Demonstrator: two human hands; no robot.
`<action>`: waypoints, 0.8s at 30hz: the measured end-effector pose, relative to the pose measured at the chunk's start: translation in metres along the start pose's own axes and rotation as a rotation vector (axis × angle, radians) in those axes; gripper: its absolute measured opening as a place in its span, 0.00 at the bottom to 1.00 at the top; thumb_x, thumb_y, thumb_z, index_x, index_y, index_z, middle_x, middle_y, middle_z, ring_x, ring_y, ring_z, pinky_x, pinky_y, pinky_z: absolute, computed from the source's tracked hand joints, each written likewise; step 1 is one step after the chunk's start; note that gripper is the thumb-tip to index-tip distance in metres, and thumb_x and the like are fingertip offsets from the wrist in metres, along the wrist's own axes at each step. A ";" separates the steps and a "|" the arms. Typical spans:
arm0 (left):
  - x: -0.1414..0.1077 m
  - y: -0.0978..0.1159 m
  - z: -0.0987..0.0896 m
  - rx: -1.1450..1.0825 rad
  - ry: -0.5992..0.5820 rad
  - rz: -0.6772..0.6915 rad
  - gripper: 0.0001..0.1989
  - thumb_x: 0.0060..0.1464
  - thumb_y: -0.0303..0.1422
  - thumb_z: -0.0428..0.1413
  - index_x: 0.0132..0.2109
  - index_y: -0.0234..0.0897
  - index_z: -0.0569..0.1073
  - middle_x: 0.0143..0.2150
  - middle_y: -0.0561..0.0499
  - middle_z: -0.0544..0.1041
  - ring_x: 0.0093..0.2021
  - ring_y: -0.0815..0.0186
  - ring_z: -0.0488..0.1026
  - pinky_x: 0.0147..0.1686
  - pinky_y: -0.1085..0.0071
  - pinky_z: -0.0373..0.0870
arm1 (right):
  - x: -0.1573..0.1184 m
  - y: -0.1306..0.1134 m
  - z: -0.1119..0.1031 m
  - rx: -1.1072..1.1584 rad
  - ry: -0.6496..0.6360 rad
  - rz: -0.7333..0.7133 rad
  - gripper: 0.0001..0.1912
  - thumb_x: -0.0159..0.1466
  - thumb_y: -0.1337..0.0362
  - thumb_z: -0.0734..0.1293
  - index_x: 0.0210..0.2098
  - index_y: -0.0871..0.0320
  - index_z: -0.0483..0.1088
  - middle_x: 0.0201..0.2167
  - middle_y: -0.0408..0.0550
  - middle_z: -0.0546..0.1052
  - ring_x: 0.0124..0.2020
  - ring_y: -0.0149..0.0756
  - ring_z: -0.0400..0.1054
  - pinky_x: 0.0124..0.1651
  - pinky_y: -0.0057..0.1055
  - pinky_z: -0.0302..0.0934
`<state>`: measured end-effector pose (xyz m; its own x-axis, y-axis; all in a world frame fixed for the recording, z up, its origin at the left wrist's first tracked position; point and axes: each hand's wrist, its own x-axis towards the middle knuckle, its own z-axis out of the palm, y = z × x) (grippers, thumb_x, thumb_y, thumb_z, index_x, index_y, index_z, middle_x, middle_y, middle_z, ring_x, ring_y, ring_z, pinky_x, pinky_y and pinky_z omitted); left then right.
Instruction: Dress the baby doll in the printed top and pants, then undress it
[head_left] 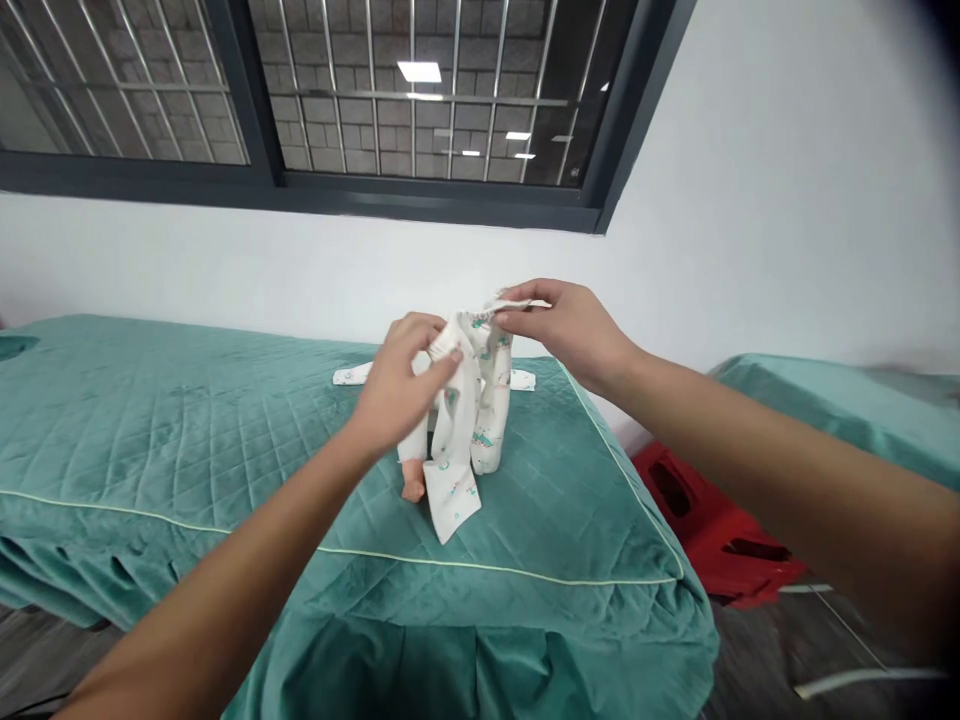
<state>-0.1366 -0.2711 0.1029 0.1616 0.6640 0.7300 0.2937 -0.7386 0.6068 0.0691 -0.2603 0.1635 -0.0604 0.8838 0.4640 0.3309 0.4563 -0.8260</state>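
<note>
Small white baby trousers (491,400) with a green and pink print hang upright between my hands, gathered at the waistband. My left hand (405,375) pinches the waistband's left side, thumb in front. On the right side, my right hand (555,325) grips the waistband between thumb and fingers, pulling it outward. Behind the trousers lies a doll (412,480), one foot showing below my left hand; its body is mostly hidden. White printed sleeves (523,380) stick out on both sides behind the trousers. One trouser leg hangs lower, toward the near edge.
A green quilted cover (225,420) with pale piping spreads over the bed, its skirt hanging in front. To the right are a red plastic stool (697,530) and another green-covered surface (840,400). A barred window (420,120) is set in the white wall behind.
</note>
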 end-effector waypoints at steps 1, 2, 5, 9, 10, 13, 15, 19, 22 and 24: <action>0.006 0.000 -0.007 -0.139 0.043 -0.098 0.06 0.57 0.35 0.55 0.34 0.39 0.68 0.38 0.50 0.73 0.43 0.61 0.71 0.45 0.63 0.71 | 0.001 0.005 -0.004 -0.112 -0.001 -0.035 0.12 0.51 0.61 0.77 0.33 0.57 0.75 0.39 0.48 0.74 0.40 0.40 0.70 0.53 0.45 0.63; 0.012 0.000 -0.013 -0.263 0.079 -0.180 0.07 0.57 0.36 0.56 0.34 0.39 0.68 0.34 0.52 0.71 0.39 0.63 0.71 0.41 0.65 0.71 | 0.001 0.009 -0.007 -0.208 0.000 -0.072 0.11 0.52 0.59 0.77 0.31 0.56 0.75 0.40 0.48 0.73 0.41 0.40 0.69 0.54 0.44 0.62; 0.031 -0.002 -0.029 -0.468 0.122 -0.287 0.08 0.56 0.36 0.57 0.33 0.39 0.67 0.30 0.52 0.69 0.33 0.66 0.71 0.35 0.68 0.71 | 0.002 0.013 -0.012 -0.299 -0.010 -0.155 0.12 0.56 0.53 0.74 0.28 0.55 0.75 0.43 0.48 0.71 0.46 0.41 0.67 0.55 0.41 0.60; 0.051 -0.003 -0.045 -0.424 0.043 -0.276 0.07 0.54 0.36 0.58 0.34 0.37 0.71 0.30 0.51 0.71 0.32 0.65 0.73 0.33 0.68 0.73 | 0.001 -0.001 -0.004 -0.074 -0.128 -0.086 0.16 0.60 0.50 0.71 0.27 0.56 0.72 0.36 0.46 0.73 0.40 0.37 0.66 0.46 0.36 0.61; 0.054 0.000 -0.049 -0.389 0.015 -0.270 0.07 0.54 0.36 0.58 0.35 0.37 0.72 0.30 0.51 0.71 0.33 0.65 0.73 0.33 0.68 0.73 | 0.000 -0.006 0.000 -0.011 -0.153 -0.063 0.17 0.60 0.49 0.71 0.26 0.56 0.70 0.32 0.45 0.72 0.37 0.36 0.65 0.43 0.35 0.61; 0.055 0.013 -0.056 -0.243 -0.117 -0.285 0.11 0.51 0.38 0.62 0.38 0.36 0.76 0.31 0.50 0.74 0.33 0.63 0.75 0.32 0.68 0.73 | -0.001 -0.017 0.013 0.132 -0.182 -0.044 0.20 0.58 0.47 0.72 0.25 0.55 0.66 0.25 0.42 0.68 0.30 0.32 0.61 0.36 0.32 0.59; 0.049 0.022 -0.057 -0.167 -0.302 -0.321 0.13 0.45 0.38 0.66 0.36 0.36 0.78 0.30 0.50 0.77 0.33 0.61 0.76 0.31 0.67 0.74 | 0.000 -0.021 0.020 0.205 -0.179 -0.053 0.21 0.58 0.46 0.72 0.24 0.54 0.64 0.24 0.41 0.65 0.27 0.32 0.59 0.34 0.31 0.57; 0.029 0.017 -0.048 -0.213 -0.627 -0.370 0.14 0.39 0.38 0.70 0.33 0.38 0.80 0.34 0.50 0.80 0.34 0.57 0.78 0.32 0.66 0.75 | 0.001 -0.017 0.027 0.278 -0.153 -0.040 0.23 0.57 0.43 0.72 0.24 0.54 0.62 0.23 0.40 0.64 0.26 0.31 0.59 0.32 0.30 0.57; 0.018 -0.003 -0.036 -0.455 -0.489 -0.401 0.15 0.49 0.42 0.65 0.39 0.35 0.78 0.36 0.48 0.80 0.36 0.59 0.78 0.35 0.67 0.74 | 0.000 -0.006 0.026 0.294 -0.139 -0.008 0.24 0.57 0.44 0.72 0.23 0.54 0.62 0.21 0.39 0.63 0.24 0.29 0.57 0.29 0.28 0.56; 0.015 -0.016 -0.028 -0.647 -0.317 -0.423 0.15 0.54 0.42 0.62 0.42 0.35 0.76 0.36 0.48 0.79 0.35 0.63 0.76 0.35 0.70 0.73 | -0.003 0.005 0.025 0.268 -0.185 0.046 0.24 0.57 0.45 0.72 0.23 0.55 0.62 0.20 0.38 0.64 0.22 0.27 0.57 0.27 0.27 0.55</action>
<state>-0.1654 -0.2530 0.1127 0.4451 0.8304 0.3353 -0.1943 -0.2759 0.9413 0.0469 -0.2581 0.1503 -0.2294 0.8966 0.3787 0.0789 0.4049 -0.9109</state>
